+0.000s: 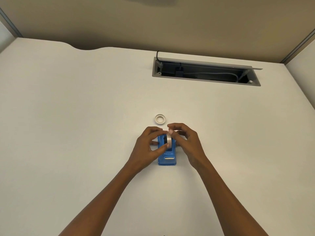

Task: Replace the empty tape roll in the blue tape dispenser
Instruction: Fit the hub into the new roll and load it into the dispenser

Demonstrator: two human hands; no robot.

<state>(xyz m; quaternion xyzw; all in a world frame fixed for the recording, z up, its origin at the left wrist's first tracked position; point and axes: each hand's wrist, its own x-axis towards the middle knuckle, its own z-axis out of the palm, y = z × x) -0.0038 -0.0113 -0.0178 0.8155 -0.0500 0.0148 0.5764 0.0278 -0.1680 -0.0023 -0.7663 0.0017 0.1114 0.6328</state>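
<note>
The blue tape dispenser (167, 158) stands on the white desk (85, 125) with its metal cutter end toward me. A clear tape roll (168, 140) on a black hub sits upright in the dispenser's cradle. My left hand (150, 147) grips the roll from the left, thumb at its near side and fingers over its top. My right hand (185, 142) pinches the roll's top edge from the right with thumb and forefinger. Just beyond my hands, a white empty tape core (160, 119) lies flat on the desk.
A grey cable tray opening (204, 72) with its lid raised and cords inside is set into the desk at the back right. A beige partition wall rises behind the desk's far edge.
</note>
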